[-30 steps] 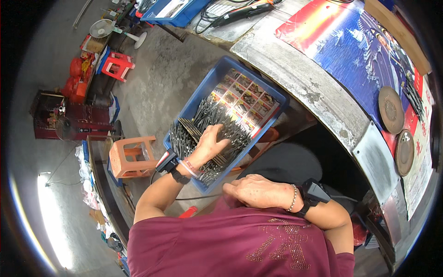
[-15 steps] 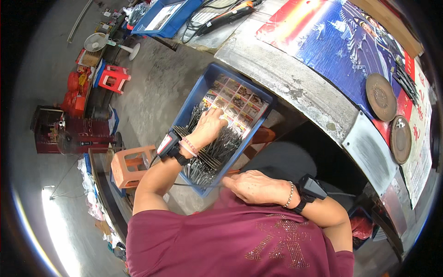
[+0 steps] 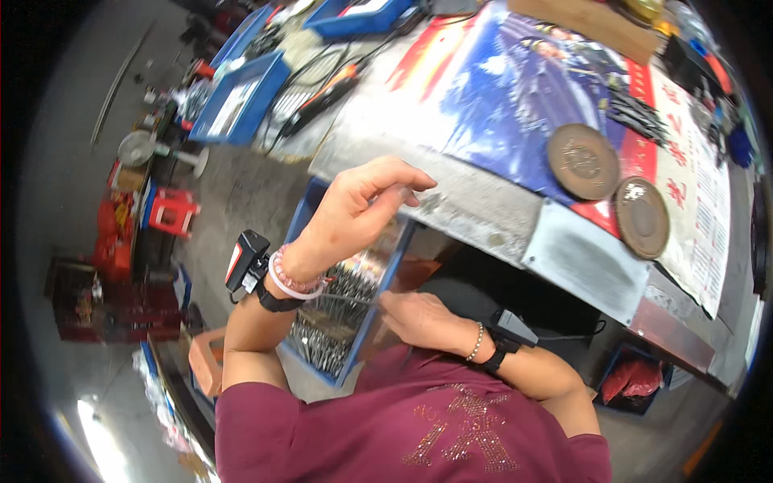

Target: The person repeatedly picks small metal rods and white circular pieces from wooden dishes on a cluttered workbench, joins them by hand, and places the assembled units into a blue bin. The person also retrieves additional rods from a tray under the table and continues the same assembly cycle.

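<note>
My left hand (image 3: 358,211) is raised over the front edge of the workbench (image 3: 475,201). Its fingers curl toward the thumb, and what they hold, if anything, cannot be made out. Below it stands a blue crate (image 3: 299,211) with many slim dark metal pieces (image 3: 326,338) in rows, partly hidden by my left forearm. Close to my body, beside the crate, my right hand (image 3: 427,322) is closed. A thin dark rod-like strip (image 3: 350,300) reaches left from its fingertips across the crate.
On the bench lie two round brown dishes (image 3: 584,161), a bundle of dark metal pieces (image 3: 638,115), a whitish plate (image 3: 588,262) and a poster sheet (image 3: 483,105). A black-and-orange power tool (image 3: 322,101) with cable and a blue tray (image 3: 241,97) stand farther left. An orange stool (image 3: 205,362) is at left.
My left hand has risen out of the crate, moving up and away to the bench edge. My right hand stays near my body. The view has shifted, showing more of the bench.
</note>
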Demonstrator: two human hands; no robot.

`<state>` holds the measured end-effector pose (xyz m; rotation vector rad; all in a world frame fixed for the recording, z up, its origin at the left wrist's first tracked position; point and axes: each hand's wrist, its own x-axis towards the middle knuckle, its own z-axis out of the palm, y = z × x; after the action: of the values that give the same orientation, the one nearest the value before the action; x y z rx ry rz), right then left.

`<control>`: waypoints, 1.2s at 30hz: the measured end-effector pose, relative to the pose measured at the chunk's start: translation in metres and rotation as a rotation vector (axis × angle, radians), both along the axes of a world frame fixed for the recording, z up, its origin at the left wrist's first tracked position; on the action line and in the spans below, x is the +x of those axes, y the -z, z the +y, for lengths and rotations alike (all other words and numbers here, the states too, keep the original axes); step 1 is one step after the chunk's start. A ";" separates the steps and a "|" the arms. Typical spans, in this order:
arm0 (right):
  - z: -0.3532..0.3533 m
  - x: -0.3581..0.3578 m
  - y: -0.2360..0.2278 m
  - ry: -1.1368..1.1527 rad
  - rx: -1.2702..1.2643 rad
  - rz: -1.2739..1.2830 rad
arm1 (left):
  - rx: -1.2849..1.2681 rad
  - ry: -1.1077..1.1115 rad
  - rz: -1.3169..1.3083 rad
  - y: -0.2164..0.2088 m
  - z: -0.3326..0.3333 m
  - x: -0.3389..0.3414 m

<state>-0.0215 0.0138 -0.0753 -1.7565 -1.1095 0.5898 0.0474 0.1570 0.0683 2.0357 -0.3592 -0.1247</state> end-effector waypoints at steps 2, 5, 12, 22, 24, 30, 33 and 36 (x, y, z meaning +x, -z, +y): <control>-0.018 0.009 -0.003 0.066 -0.054 -0.044 | -0.032 0.092 -0.024 -0.012 -0.033 0.023; -0.058 0.018 -0.016 0.311 -0.001 -0.084 | -0.106 0.220 -0.055 -0.016 -0.079 0.058; -0.201 0.010 -0.062 0.585 0.243 0.286 | 0.068 0.291 -0.130 0.022 -0.172 0.147; -0.276 -0.027 -0.058 1.016 0.465 0.533 | 0.524 0.250 -0.621 0.093 -0.247 0.243; -0.276 -0.027 -0.058 0.980 0.460 0.550 | 0.533 0.278 -0.582 0.097 -0.251 0.250; -0.272 -0.020 -0.062 0.931 0.442 0.477 | 0.544 0.284 -0.473 0.073 -0.243 0.228; -0.267 -0.012 -0.068 0.962 0.577 0.499 | 0.244 0.320 -0.226 0.047 -0.227 0.175; -0.254 0.001 -0.075 1.049 0.838 0.585 | 0.097 0.431 -0.214 0.030 -0.216 0.107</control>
<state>-0.0207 -0.2399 0.0001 -1.0609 0.0846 -0.0598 0.1543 -0.0586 0.0383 2.0442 -0.9408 -0.1922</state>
